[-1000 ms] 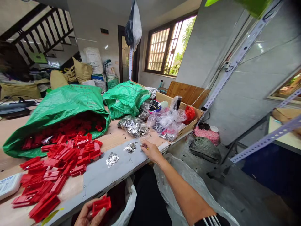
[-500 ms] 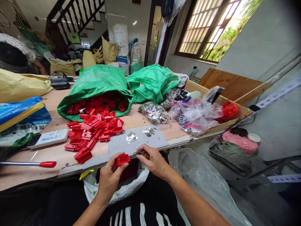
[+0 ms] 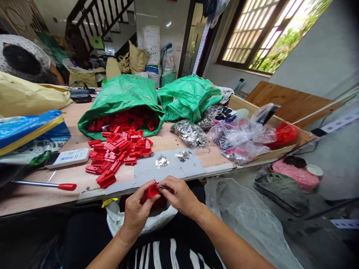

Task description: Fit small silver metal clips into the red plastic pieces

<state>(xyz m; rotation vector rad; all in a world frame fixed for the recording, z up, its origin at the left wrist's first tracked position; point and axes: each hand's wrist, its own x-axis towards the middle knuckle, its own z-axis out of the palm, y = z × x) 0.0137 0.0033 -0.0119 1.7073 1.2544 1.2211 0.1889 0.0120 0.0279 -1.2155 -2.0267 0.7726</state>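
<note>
My left hand (image 3: 139, 204) is closed around a small hollow red plastic piece (image 3: 153, 191), held just in front of the table edge. From the right, my right hand (image 3: 179, 195) pinches a thin metal-tipped tool (image 3: 162, 186), its tip at the red piece's upper rim. Fingers hide most of the tool, so its exact kind is unclear. Beyond my hands, two small heaps of flat silvery metal parts (image 3: 162, 161) lie on a grey sheet (image 3: 144, 172). A pile of similar red pieces (image 3: 119, 149) spreads to their left, spilling from a green woven sack (image 3: 126, 89).
Under my hands sits an open white bag (image 3: 113, 216). Another green sack (image 3: 187, 99), a clear bag of metal parts (image 3: 190, 133) and a tray of plastic bags (image 3: 238, 132) stand farther back. A red-handled lever (image 3: 67, 186) lies left. Another person (image 3: 25, 59) bends at far left.
My hands have come together: the tool's tip has moved left to the red piece, which is now tilted more upright. The camera view has shifted slightly left.
</note>
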